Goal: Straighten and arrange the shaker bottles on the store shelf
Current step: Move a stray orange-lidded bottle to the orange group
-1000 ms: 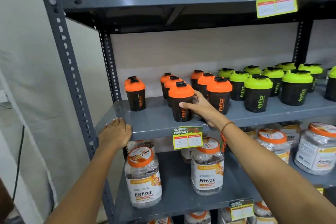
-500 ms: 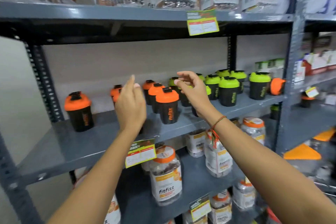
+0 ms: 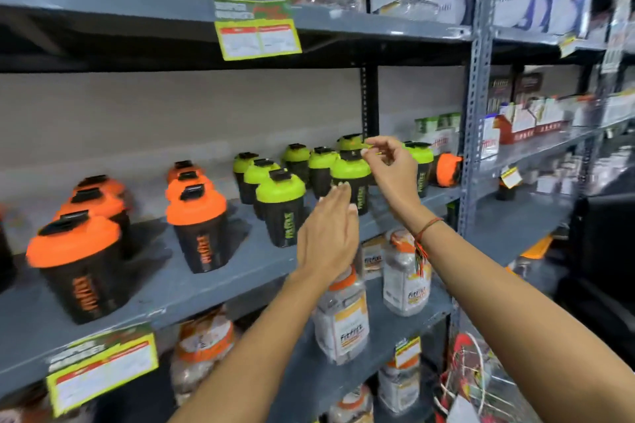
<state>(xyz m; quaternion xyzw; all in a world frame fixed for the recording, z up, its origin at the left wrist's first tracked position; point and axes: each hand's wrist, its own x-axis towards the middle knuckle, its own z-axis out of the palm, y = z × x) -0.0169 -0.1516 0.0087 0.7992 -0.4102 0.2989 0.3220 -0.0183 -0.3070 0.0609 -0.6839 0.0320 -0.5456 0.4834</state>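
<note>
My left hand (image 3: 326, 233) hovers flat, fingers pressed together, near glossy green-lidded shaker bottles (image 3: 280, 206); my right hand (image 3: 390, 165) curls loosely, pinching nothing, above the grey metal shelf (image 3: 206, 285).

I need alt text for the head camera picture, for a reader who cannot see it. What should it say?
Two bare hands reach toward green-lidded shaker bottles on a grey store shelf; the right hand is raised in front of them with fingers curled, the left hand flat and open below it, neither holding anything. Orange-lidded shaker bottles stand further left, and one orange-lidded bottle lies on its side at the right end.
</note>
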